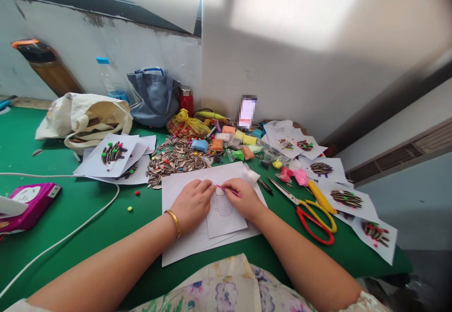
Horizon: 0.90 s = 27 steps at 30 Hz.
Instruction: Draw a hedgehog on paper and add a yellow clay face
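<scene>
My right hand (242, 199) pinches a slim pink pen (233, 192), its tip at the top of a drawing on a small white card (226, 229). The drawing is an outlined, rounded shape filled with small marks. My left hand (193, 202), with a gold bangle (173, 222) at the wrist, lies flat with its fingers along the card's left side. Beneath the card are larger white sheets (173, 251). Striped sunflower seeds (180, 159) are heaped just beyond the sheets.
Red-and-yellow-handled scissors (305, 211) lie to the right, near cards decorated with seeds (346, 199). More such cards (115, 156) are at the left. Behind stand small clay packets (217, 145), a phone (247, 112) and bags (155, 95). A white cable (83, 225) crosses the green table.
</scene>
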Each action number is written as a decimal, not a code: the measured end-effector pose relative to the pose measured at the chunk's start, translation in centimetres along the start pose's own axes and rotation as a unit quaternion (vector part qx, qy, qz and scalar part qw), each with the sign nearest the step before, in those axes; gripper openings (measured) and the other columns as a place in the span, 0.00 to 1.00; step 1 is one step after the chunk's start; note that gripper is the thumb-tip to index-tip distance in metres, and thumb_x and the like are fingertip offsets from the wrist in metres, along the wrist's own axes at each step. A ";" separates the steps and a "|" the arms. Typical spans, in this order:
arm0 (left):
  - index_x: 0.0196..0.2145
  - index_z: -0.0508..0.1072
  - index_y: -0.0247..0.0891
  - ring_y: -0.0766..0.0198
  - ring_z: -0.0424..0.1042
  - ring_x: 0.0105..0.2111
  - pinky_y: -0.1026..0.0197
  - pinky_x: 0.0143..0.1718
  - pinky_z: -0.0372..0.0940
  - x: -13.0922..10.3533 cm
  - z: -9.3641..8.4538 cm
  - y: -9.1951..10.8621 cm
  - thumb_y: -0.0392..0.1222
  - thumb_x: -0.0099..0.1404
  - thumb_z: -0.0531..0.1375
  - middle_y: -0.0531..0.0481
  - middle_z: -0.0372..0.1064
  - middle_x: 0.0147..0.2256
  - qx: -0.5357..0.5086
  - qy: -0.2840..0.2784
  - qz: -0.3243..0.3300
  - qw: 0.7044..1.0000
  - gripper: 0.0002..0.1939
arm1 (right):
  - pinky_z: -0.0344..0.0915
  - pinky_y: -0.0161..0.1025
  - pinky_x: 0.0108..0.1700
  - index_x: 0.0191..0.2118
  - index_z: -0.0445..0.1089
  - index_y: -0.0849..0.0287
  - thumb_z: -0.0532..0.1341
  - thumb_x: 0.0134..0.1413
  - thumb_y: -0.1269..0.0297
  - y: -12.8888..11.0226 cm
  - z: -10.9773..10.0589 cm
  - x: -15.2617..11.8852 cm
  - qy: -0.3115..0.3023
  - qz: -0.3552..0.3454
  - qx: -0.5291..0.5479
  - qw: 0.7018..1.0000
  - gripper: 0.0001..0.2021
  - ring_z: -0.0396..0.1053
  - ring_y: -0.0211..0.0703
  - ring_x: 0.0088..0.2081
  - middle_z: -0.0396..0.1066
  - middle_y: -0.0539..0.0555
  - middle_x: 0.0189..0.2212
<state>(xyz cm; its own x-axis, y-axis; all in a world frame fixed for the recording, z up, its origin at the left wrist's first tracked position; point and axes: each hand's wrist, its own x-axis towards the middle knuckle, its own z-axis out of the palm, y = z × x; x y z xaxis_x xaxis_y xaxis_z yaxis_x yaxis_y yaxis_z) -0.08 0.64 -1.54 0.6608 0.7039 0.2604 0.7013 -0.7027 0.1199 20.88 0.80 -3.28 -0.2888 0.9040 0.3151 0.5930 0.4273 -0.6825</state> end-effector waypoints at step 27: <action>0.52 0.71 0.37 0.51 0.66 0.48 0.48 0.52 0.65 0.0 -0.1 0.1 0.32 0.64 0.55 0.40 0.69 0.50 0.004 0.000 0.004 1.000 0.19 | 0.66 0.42 0.46 0.39 0.74 0.56 0.58 0.56 0.73 -0.5 -0.2 -0.2 0.006 -0.017 0.012 1.000 0.09 0.71 0.44 0.40 0.75 0.53 0.36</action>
<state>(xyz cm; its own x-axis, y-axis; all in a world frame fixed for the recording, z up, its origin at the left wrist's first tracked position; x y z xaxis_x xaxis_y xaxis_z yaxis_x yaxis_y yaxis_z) -0.03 0.53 -1.42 0.6663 0.6983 0.2616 0.6981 -0.7074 0.1102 20.81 0.39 -2.91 -0.2998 0.8887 0.3469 0.5639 0.4584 -0.6870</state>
